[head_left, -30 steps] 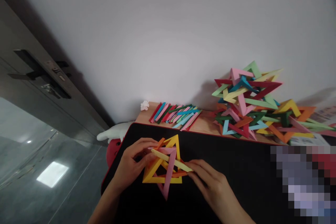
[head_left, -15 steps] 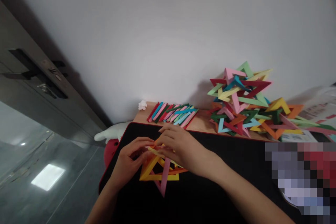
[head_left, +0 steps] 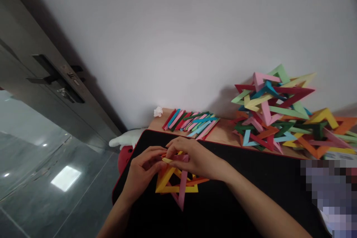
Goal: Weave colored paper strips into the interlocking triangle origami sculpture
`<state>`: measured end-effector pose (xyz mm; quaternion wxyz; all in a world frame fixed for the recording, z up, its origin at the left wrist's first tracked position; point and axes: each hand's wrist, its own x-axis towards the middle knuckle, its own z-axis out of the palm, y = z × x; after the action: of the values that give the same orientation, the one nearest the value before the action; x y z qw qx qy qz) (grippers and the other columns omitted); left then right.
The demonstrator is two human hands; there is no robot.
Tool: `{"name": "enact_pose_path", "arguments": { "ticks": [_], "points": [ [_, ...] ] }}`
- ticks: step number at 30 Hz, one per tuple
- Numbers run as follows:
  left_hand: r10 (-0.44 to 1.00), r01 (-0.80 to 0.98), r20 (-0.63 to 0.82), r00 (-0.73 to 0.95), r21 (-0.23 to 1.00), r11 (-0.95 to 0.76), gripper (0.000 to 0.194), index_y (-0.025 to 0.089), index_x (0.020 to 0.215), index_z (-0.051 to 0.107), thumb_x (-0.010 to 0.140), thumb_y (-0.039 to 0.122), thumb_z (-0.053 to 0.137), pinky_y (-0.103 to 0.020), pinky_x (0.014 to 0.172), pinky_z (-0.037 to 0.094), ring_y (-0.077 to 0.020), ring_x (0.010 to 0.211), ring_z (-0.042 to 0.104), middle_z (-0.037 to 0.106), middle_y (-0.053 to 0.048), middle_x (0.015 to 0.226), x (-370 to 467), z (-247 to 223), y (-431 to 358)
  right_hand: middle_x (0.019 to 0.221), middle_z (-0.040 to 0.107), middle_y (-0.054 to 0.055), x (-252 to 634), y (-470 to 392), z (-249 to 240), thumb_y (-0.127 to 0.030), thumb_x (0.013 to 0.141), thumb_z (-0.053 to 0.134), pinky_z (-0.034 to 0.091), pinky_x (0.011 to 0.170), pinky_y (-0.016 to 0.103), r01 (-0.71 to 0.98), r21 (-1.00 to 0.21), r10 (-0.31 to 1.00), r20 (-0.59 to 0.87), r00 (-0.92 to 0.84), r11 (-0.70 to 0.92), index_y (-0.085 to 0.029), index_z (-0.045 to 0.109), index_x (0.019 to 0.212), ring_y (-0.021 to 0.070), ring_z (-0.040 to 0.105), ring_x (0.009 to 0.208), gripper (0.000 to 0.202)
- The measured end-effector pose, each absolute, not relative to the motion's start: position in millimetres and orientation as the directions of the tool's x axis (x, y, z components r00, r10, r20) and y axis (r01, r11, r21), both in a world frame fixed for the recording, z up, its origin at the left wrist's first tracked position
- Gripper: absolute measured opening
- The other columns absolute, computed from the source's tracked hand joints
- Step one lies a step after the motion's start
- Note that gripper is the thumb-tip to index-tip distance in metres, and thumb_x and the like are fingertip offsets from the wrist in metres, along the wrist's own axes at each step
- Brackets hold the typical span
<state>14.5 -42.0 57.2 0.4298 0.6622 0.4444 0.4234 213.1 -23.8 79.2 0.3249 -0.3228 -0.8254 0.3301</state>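
A folded paper star [head_left: 183,189] of yellow, pink and orange strips rests on the black mat [head_left: 223,212]. My left hand [head_left: 145,169] grips its upper left corner, thumb and fingers closed around the paper. Across the top of the star, my right hand [head_left: 192,158] pinches a pale yellow strip end [head_left: 167,160] close to the left fingertips. The fingers of both hands nearly meet there and hide part of the joint between the strips.
Behind the mat, folded paper strips [head_left: 192,121] lie on a wooden surface [head_left: 224,134], beside a crumpled white paper [head_left: 158,112]. Finished paper stars [head_left: 275,98] are piled at the right against the wall. A door with a handle [head_left: 41,80] stands at the left.
The view has shifted, so everything sits a little farther right. My right fingers have curled in, and the pale yellow strip end shows more plainly. Both hands stay on the star.
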Motion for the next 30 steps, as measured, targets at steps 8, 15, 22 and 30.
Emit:
{"name": "enact_pose_path", "arguments": {
  "ticks": [8,15,22,30],
  "points": [
    [0.95,0.18,0.153,0.271,0.962,-0.206,0.02,0.026,0.09,0.076,0.076,0.016,0.068,-0.022,0.073,0.055,-0.0152,0.088,0.065,0.067,-0.002,0.104,15.6,55.9,-38.8,0.082,0.066,0.002,216.2,-21.9,87.5,-0.023,0.083,0.066,0.044,0.066,0.024,0.293,-0.835,0.779,0.23,-0.583,0.466,-0.016,0.063,0.081,0.0125,0.059,0.075,0.008],
    [0.945,0.167,0.145,0.293,0.966,-0.199,0.02,0.026,0.09,0.076,0.075,0.015,0.068,-0.024,0.075,0.055,-0.0164,0.09,0.065,0.068,-0.003,0.102,16.6,57.1,-37.6,0.082,0.069,0.002,215.5,-23.7,84.7,-0.015,0.075,0.069,0.045,0.065,0.024,0.319,-0.876,0.833,0.151,-0.532,0.363,-0.016,0.065,0.077,0.0128,0.062,0.073,0.004],
    [0.943,0.182,0.151,0.297,0.96,-0.211,0.019,0.025,0.088,0.076,0.075,0.014,0.067,-0.024,0.078,0.055,-0.0172,0.092,0.065,0.069,-0.003,0.099,16.6,57.3,-36.1,0.079,0.07,0.002,214.1,-24.8,82.3,-0.014,0.071,0.071,0.046,0.064,0.025,0.312,-0.909,0.864,0.092,-0.496,0.276,-0.016,0.067,0.074,0.0134,0.063,0.071,0.005],
    [0.948,0.082,0.097,0.304,0.988,-0.128,0.022,0.027,0.087,0.077,0.071,0.012,0.071,-0.02,0.071,0.055,-0.0153,0.087,0.066,0.068,-0.002,0.1,16.0,53.3,-33.6,0.084,0.071,0.003,211.2,-22.6,80.2,-0.02,0.069,0.075,0.048,0.068,0.027,0.237,-0.956,0.883,0.041,-0.467,0.17,-0.017,0.066,0.068,0.0159,0.065,0.074,0.01]
  ]
}}
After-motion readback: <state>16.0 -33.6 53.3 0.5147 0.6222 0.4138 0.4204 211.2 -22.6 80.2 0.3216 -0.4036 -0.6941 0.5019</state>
